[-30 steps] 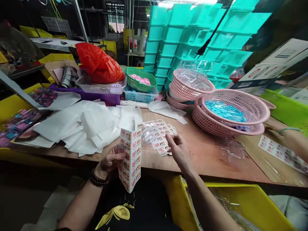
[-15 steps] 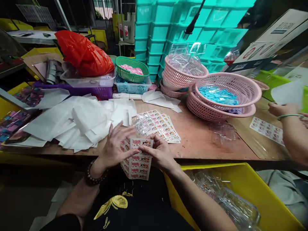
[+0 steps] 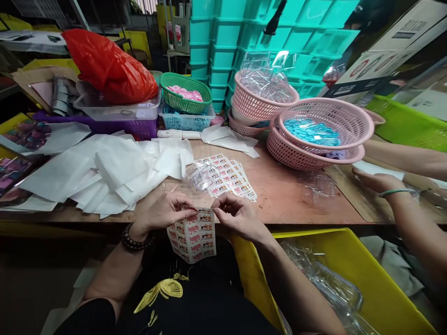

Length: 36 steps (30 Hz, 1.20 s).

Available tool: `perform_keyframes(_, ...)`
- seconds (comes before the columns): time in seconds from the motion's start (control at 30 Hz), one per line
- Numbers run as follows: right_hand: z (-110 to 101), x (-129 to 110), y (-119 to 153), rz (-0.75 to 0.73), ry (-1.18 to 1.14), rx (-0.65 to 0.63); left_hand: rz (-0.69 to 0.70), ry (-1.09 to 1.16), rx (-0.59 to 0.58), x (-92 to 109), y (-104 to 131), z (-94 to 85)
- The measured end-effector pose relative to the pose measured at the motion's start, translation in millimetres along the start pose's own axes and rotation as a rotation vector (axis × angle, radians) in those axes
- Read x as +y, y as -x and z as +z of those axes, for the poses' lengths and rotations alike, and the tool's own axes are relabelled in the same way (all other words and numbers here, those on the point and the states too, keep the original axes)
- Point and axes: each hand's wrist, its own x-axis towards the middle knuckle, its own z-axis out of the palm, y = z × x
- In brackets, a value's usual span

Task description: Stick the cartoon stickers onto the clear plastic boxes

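A printed sticker sheet (image 3: 192, 237), creased down its length, hangs upright over my lap at the table's front edge. My left hand (image 3: 165, 211) pinches its top edge between thumb and fingers. At its top right corner, the thumb and index finger of my right hand (image 3: 237, 215) are pressed together on the sheet. Just beyond my hands, more sticker sheets (image 3: 235, 177) lie fanned out on the table, with a clear plastic piece (image 3: 203, 176) over their left side.
White paper sheets (image 3: 120, 167) are heaped at the left. Pink baskets (image 3: 310, 156) stand at the right, near another clear piece (image 3: 318, 184). A yellow bin (image 3: 370, 274) with clear plastic sits below the table edge. Another person's hands and arms (image 3: 401, 200) are at the far right.
My left hand's spread fingers have closed on the sheet's top edge. My right hand has shifted to its top right corner. The other person's hands have moved, and the view has shifted slightly.
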Motion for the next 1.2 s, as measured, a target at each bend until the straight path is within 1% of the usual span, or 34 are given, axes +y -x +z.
perform_keyframes(0.07, 0, -1, 0, 0.029, -0.032, -0.004, 0.032, -0.059, -0.006, -1, 0, -0.2)
perform_keyframes(0.13, 0, 1, -1, 0.093, -0.109, -0.043, 0.058, -0.093, 0.005, -4, 1, 1.8)
perform_keyframes(0.23, 2, 8, -3, 0.239, -0.306, -0.168, 0.099, -0.092, 0.025, -8, 1, 8.1)
perform_keyframes(0.33, 7, 20, -7, 0.36, -0.452, -0.27, 0.188, -0.076, 0.064, -10, 2, 13.7)
perform_keyframes(0.4, 11, 28, -9, 0.395, -0.475, -0.277, 0.234, -0.075, 0.087, -10, 3, 15.0)
perform_keyframes(0.43, 12, 31, -9, 0.386, -0.46, -0.26, 0.245, -0.076, 0.092, -9, 3, 15.1)
perform_keyframes(0.47, 14, 33, -9, 0.35, -0.426, -0.225, 0.245, -0.075, 0.095, -9, 3, 14.8)
perform_keyframes(0.5, 15, 35, -8, 0.282, -0.373, -0.168, 0.233, -0.071, 0.098, -8, 3, 14.5)
perform_keyframes(0.6, 17, 33, -3, -0.029, -0.122, 0.016, 0.128, -0.029, 0.119, -7, 4, 14.1)
perform_keyframes(0.67, 18, 29, 1, -0.227, 0.092, 0.071, 0.042, 0.006, 0.128, -8, 4, 14.9)
perform_keyframes(0.77, 20, 27, 6, -0.473, 0.381, 0.139, -0.038, 0.102, 0.069, -11, 5, 16.7)
perform_keyframes(0.83, 21, 30, 8, -0.627, 0.537, 0.223, -0.104, 0.222, 0.012, -13, 3, 17.9)
perform_keyframes(0.9, 21, 35, 9, -0.779, 0.711, 0.275, -0.196, 0.349, -0.039, -14, 1, 18.7)
perform_keyframes(0.97, 20, 41, 11, -0.954, 0.913, 0.279, -0.272, 0.428, -0.085, -15, -1, 19.0)
perform_keyframes(1.07, 18, 49, 13, -1.185, 1.147, 0.23, -0.339, 0.449, -0.187, -17, -4, 19.0)
perform_keyframes(1.13, 16, 52, 13, -1.246, 1.209, 0.206, -0.392, 0.462, -0.285, -20, -4, 19.8)
perform_keyframes(1.2, 15, 55, 12, -1.255, 1.229, 0.19, -0.461, 0.516, -0.342, -25, -4, 21.6)
